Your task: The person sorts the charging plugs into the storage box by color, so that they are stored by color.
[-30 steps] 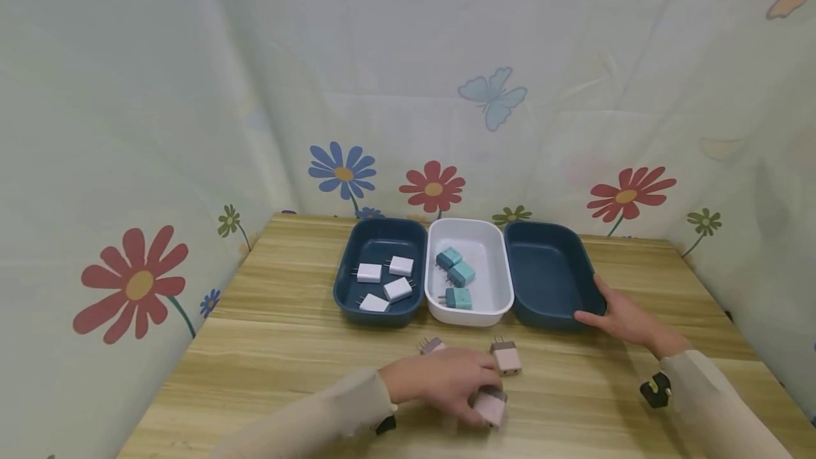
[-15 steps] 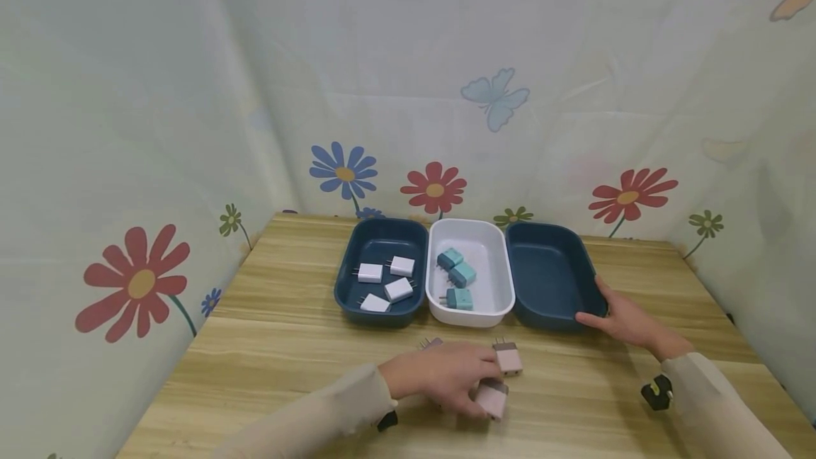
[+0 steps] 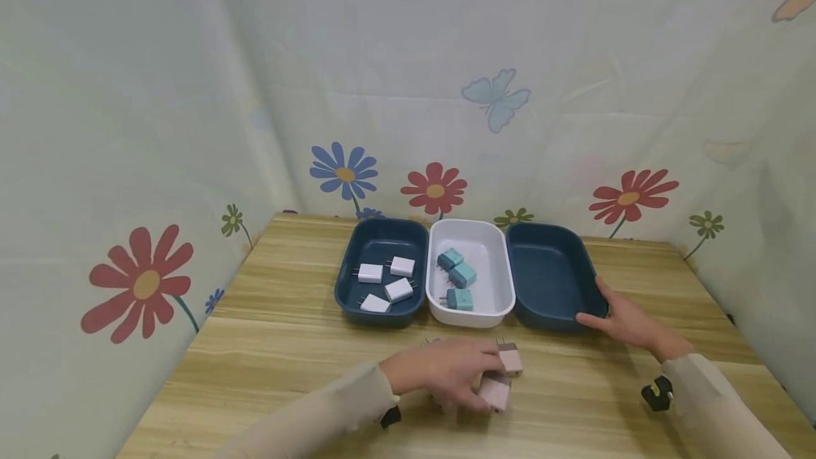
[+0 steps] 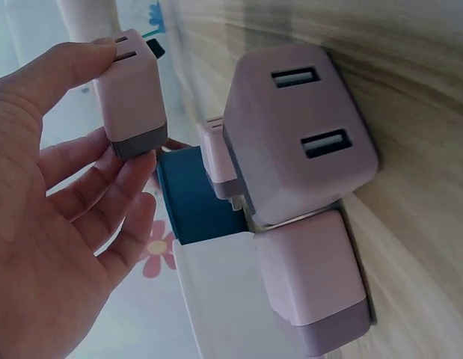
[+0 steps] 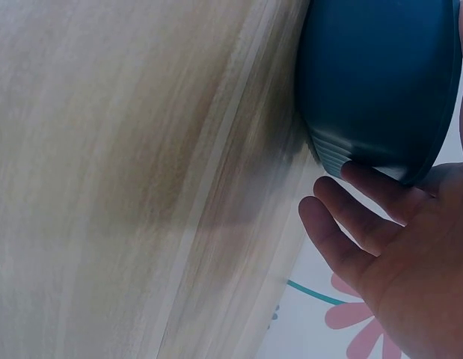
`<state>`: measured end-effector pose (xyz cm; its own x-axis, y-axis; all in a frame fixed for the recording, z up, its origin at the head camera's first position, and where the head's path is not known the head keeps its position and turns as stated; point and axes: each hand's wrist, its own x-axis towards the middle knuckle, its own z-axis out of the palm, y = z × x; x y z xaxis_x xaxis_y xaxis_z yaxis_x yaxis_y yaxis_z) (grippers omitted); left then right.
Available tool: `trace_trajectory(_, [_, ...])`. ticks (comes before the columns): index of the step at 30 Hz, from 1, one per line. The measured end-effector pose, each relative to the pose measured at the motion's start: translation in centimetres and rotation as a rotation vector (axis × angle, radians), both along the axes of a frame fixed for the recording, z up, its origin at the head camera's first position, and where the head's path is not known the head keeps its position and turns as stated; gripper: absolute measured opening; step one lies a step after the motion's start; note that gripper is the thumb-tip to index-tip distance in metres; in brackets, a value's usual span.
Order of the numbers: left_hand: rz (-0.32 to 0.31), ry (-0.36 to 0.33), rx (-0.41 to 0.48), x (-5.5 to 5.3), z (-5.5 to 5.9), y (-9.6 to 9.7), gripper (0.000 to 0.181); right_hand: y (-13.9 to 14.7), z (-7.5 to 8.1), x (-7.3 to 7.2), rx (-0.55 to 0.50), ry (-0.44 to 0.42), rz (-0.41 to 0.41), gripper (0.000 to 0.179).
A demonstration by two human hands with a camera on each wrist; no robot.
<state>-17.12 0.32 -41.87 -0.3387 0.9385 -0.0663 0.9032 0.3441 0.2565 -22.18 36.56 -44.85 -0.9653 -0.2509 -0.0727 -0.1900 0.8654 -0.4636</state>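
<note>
My left grip [image 3: 449,372] is pinching a pink charger [image 3: 494,392] end to end, thumb on the slotted end and fingertips against the grey band at the other. From the left wrist I see a gap between it and the tabletop [image 3: 268,346], so I have it lifted a little, the grey end pointing away from me in the head view. Just beyond it lies a second pink charger [image 3: 511,358], prongs toward the boxes; the two overlap from above, and I cannot tell whether they touch. Two more pink chargers [image 4: 302,134] lie close together by my left grip, mostly hidden under it from above.

My right grip [image 3: 627,317] is spread around the near right corner of the right-hand dark blue box [image 3: 545,268], thumb on the front, fingers fairly straight along the outer side, touching the wall. The white box [image 3: 468,318] stands beside that one with three teal chargers [image 3: 462,274] in it, and the left-hand dark blue box [image 3: 381,319] holds four white chargers [image 3: 399,290]. Behind the boxes hangs a pale curtain [image 3: 395,41] printed with flowers and a blue butterfly
</note>
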Motion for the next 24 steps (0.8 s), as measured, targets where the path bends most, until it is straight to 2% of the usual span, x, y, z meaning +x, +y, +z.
trace_trajectory(4, [0.002, -0.01, 0.021, -0.22, 0.21, 0.11, 0.049, 0.08, 0.01, 0.01, -0.003, 0.01, 0.009, 0.103])
trace_trajectory(14, [-0.017, 0.081, 0.037, -0.6, 0.7, 0.37, 0.049, -0.28, 0.33, 0.29, 0.012, -0.027, -0.016, 0.105])
trace_trajectory(24, [-0.024, 0.077, 0.097, -0.99, 0.8, 0.25, 0.046, -0.25, 0.18, 0.18, -0.002, -0.016, -0.01, 0.104])
